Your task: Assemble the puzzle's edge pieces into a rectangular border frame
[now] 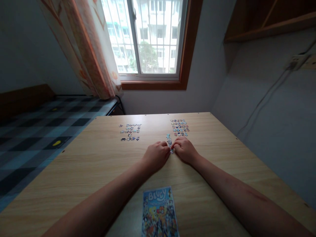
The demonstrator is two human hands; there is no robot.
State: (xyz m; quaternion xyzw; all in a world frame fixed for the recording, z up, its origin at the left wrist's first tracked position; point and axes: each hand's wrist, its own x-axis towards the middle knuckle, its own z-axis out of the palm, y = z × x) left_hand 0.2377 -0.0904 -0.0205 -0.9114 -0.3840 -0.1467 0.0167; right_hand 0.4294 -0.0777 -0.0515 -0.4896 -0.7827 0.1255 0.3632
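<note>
Nearest cam: picture card [160, 210], below hands. Your L hand [158, 154] + R hand [184, 149] curled, fingertips pinching at joined puzzle strip [169, 140] btwn them. Risk: uneven push pops strip's joints; R knuckles nudge loose pieces [179, 126] just beyond.

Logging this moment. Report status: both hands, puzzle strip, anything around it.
Left hand, right hand at near end of puzzle strip; grip unclear. Left piece group, right piece group farther off. Picture sheet between forearms.

Our 2 forearms extend forward and converge. Our left hand [158, 154] and right hand [184, 149] are palm-down, fingers curled, fingertips close together; both wrists are low.
</note>
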